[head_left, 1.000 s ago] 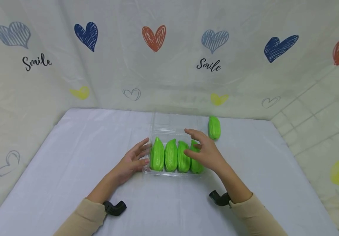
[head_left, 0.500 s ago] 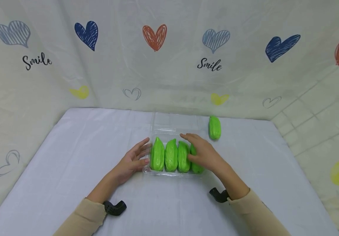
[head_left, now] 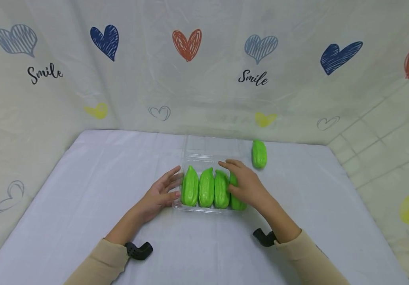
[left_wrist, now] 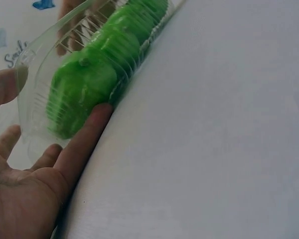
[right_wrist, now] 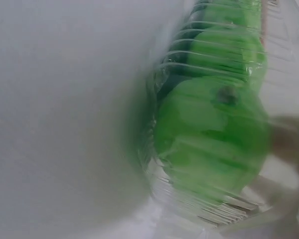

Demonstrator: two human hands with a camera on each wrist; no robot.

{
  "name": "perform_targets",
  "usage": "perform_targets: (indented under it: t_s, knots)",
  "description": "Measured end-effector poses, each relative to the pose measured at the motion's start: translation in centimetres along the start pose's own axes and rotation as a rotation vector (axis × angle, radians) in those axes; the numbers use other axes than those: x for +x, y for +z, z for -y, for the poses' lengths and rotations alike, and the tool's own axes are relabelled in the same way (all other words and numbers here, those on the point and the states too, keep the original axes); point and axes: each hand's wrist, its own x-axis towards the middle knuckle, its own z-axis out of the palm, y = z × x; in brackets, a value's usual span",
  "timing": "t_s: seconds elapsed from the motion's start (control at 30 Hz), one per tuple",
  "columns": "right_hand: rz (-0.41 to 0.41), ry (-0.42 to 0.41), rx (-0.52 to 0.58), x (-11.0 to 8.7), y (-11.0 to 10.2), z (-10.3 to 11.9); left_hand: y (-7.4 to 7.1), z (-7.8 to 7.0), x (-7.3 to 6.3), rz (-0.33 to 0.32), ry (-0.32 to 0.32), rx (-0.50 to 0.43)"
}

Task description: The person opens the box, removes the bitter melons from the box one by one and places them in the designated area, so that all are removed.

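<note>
An open clear plastic clamshell box holds a row of glossy green gourd-like vegetables, tips pointing away from me. My left hand rests along the box's left side with fingers extended; in the left wrist view, a finger lies along the clear wall near the table. Over the rightmost vegetable in the box is my right hand, its thumb against that vegetable's left side and its fingers stretched toward the back. The right wrist view shows this vegetable through the ribbed wall, with the thumb blurred.
Behind the row the clear lid lies folded back. One more green vegetable lies on the white cloth-covered table, right of the lid. A curtain with printed hearts hangs at the back.
My right hand has come down a little over the rightmost vegetable, its fingers drawing closer to it. The left hand and the box have stayed in place.
</note>
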Motion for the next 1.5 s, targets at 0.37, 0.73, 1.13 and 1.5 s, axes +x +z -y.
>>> perform_targets:
  t_s: [0.37, 0.73, 1.13, 1.5]
  knots:
    - [-0.093, -0.023, 0.202, -0.7, -1.3, -0.6, 0.0, 0.1, 0.0, -0.001, 0.009, 0.019]
    - [-0.109, -0.094, 0.276, -2.3, -1.7, -1.3, 0.1, 0.2, 0.0, 0.006, 0.022, 0.027]
    - [-0.09, -0.154, 0.193, -3.5, -1.1, -1.2, 0.0, 0.3, 0.2, -0.004, 0.013, 0.056]
    - [-0.08, -0.164, 0.088, -3.9, -0.6, -1.1, 0.0, 0.4, 0.2, 0.002, 0.018, 0.052]
